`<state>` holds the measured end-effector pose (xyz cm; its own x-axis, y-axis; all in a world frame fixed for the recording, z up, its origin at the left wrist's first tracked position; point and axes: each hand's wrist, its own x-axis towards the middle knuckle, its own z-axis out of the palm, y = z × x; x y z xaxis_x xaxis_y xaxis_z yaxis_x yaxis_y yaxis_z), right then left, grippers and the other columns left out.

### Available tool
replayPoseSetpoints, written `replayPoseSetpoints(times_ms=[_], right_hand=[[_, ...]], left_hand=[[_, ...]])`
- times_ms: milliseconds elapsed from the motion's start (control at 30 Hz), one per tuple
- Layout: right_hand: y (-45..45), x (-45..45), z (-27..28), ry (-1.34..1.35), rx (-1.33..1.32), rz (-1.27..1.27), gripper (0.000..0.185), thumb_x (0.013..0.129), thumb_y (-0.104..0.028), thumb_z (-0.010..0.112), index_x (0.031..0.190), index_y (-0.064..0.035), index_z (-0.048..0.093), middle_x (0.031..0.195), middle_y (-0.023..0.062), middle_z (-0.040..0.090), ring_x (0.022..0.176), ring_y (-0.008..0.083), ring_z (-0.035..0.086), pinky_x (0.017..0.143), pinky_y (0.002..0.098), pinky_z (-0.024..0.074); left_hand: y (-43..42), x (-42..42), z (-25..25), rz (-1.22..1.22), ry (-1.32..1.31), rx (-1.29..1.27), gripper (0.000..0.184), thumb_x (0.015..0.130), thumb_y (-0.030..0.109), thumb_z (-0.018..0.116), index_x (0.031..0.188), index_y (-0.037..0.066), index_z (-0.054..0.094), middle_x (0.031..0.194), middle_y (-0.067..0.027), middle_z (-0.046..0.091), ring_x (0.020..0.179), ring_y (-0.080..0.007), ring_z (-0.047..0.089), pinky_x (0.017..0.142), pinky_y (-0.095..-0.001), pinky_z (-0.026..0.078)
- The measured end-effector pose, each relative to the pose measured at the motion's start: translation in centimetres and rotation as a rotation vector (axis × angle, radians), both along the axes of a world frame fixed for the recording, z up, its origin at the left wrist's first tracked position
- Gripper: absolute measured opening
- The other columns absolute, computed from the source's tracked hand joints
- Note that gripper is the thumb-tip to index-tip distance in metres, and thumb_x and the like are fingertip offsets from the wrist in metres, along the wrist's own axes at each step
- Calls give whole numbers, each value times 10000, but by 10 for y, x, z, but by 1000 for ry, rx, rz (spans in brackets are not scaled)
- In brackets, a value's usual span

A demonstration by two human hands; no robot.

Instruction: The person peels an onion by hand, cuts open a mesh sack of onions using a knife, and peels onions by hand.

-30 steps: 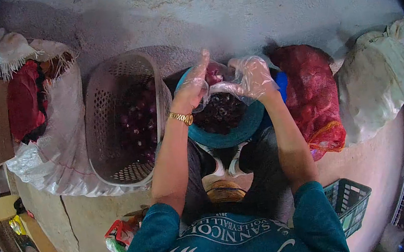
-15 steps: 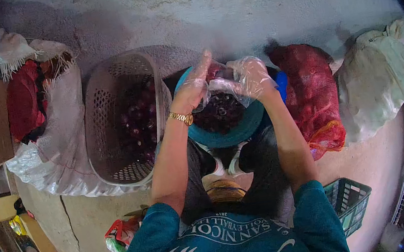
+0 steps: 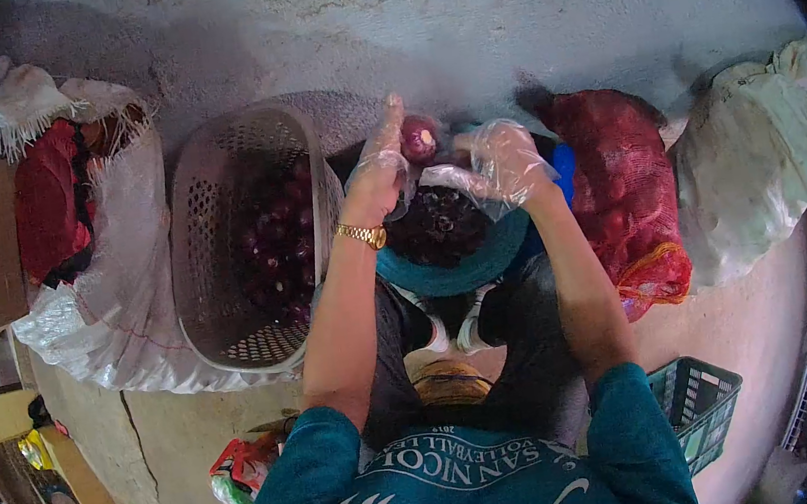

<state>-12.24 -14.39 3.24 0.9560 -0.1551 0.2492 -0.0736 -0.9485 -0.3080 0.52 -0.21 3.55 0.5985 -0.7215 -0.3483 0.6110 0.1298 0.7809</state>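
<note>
left grip (image 3: 379, 180) clasps a red onion (image 3: 419, 142) at its inner side; right grip (image 3: 507, 159) unclear

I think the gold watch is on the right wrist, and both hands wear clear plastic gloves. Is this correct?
No: the head view shows the gold watch on the wrist of the left hand. That hand and the right hand do both wear clear plastic gloves.

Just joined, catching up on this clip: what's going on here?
A person in clear plastic gloves holds a red onion in the left hand, over a blue tub with dark purplish contents. The right hand is close beside it; whether it grips anything is unclear. A grey crate holding more onions stands to the left, a red mesh sack to the right.
</note>
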Motion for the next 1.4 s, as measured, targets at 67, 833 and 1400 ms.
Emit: replayPoseSetpoints(times_ms=[67,833,1400], right_hand=[[8,0,23,37,37,-69,582,673,-561,673,1013,-90,657,860,155,652,884,340,612,818,422,464],[6,3,16,-29,74,-107,619,660,-562,695,1014,-56,662,868,164,647,860,338,603,808,433,464],[3,2,12,-48,54,-121,654,645,-598,686,1014,-58,665,862,168,651,846,339,611,804,435,461]], left_hand=[[-1,1,0,-4,13,-21,525,879,539,532,1055,47,580,891,-34,609,756,-114,575,721,-285,509],[-2,-3,-1,-36,82,-21,493,893,478,546,1080,23,574,878,-48,617,731,-124,592,669,-270,524],[-2,-7,2,-22,24,43,498,873,547,537,855,59,632,781,-27,625,618,-94,563,539,-225,462]])
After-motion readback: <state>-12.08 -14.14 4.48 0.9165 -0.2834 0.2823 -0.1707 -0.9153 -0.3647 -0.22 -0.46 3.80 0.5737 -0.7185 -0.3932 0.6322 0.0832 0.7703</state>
